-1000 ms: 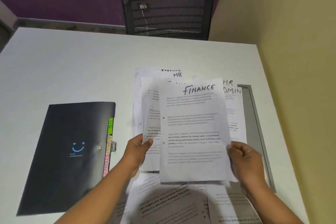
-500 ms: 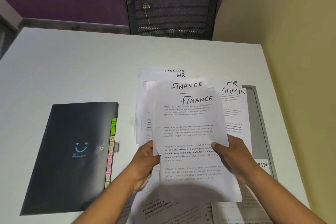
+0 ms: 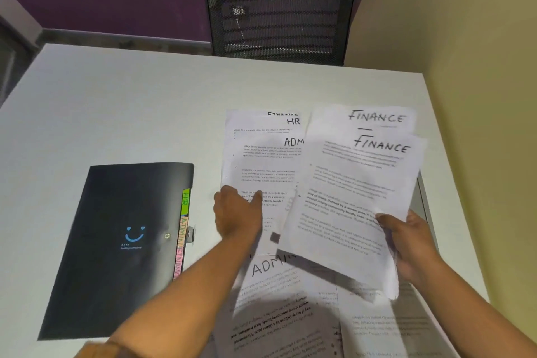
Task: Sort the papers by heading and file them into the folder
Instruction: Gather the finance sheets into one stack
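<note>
- Folder [image 3: 116,241] is lying shut on the table [image 3: 116,110] at the left, its coloured tabs [image 3: 182,229] sticking out of the right edge. It is looking stiff and slick, so that edge is likely the place to take it.
- Left hand [image 3: 238,215] is reaching over the pile [image 3: 261,160], fingers extended onto the top sheet and touching it, pinching nothing that shows.
- Pile is lying flat just beside the folder, with HR and ADMIN headings showing. The sheets are looking thin, light and apt to slide on one another, so pressing down and dragging one out by a corner is probably going to suit better than lifting from the middle.
- Finance sheets [image 3: 348,197], at least two, are hanging tilted above the table and drooping toward the near edge: floppy stuff, needing a grip near an edge.
- Right hand [image 3: 412,244] is clamping them at the lower right edge, thumb on top.
</note>
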Demonstrator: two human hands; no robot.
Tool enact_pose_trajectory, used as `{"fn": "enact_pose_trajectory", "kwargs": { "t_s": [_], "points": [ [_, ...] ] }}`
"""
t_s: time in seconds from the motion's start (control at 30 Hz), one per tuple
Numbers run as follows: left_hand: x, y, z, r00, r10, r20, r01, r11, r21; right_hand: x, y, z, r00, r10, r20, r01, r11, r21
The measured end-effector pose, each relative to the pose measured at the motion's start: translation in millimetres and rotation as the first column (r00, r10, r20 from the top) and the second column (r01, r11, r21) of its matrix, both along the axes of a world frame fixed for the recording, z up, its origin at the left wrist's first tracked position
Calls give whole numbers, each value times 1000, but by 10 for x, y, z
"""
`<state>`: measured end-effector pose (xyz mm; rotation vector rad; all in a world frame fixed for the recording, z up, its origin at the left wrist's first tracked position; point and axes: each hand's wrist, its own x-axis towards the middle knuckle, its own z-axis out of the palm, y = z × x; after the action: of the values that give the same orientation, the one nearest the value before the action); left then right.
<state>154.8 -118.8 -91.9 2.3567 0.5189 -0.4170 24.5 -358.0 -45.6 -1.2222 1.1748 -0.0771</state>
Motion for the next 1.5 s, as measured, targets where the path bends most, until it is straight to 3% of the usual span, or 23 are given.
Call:
{"fn": "enact_pose_trajectory", "kwargs": {
  "t_s": [0.1,0.17,0.33,0.47,0.63,0.7,0.77,0.93,1.07,1.23,1.4,1.5],
  "points": [
    [0,-91,-42,999,-18,-41,26,976,215,-84,-11,6,999,-49,20,48,999,21],
    [14,-107,-55,996,-30,-78,49,968,245,-139,-16,20,998,-54,35,53,998,18],
    [113,-70,-55,985,46,-164,-52,998,-37,-256,-51,-10,996,-77,50,76,997,24],
    [160,-35,-18,997,23,-74,-37,980,-196,-285,-36,11,992,-102,77,98,994,50],
    [167,16,-19,1000,-17,2,17,999,-39,-324,-14,22,990,-111,82,105,992,68],
    [159,8,-14,999,0,-44,5,993,116,-333,2,34,990,-112,85,106,992,71],
    [166,-16,6,996,39,-81,-25,985,169,-340,18,43,990,-112,90,105,992,75],
    [188,-40,-36,985,143,-101,-150,987,-64,-348,43,61,990,-102,96,94,992,81],
    [163,41,-77,999,48,14,-44,975,-218,-345,34,50,989,-104,101,97,992,75],
    [184,107,-132,991,134,14,-120,924,-362,-341,26,40,989,-105,104,97,992,80],
    [203,159,-128,998,54,16,-48,965,-257,-353,40,21,990,-96,106,87,993,84],
    [226,142,-115,1000,-4,-28,5,999,53,-330,32,60,986,-117,122,106,990,92]
  ]
}}
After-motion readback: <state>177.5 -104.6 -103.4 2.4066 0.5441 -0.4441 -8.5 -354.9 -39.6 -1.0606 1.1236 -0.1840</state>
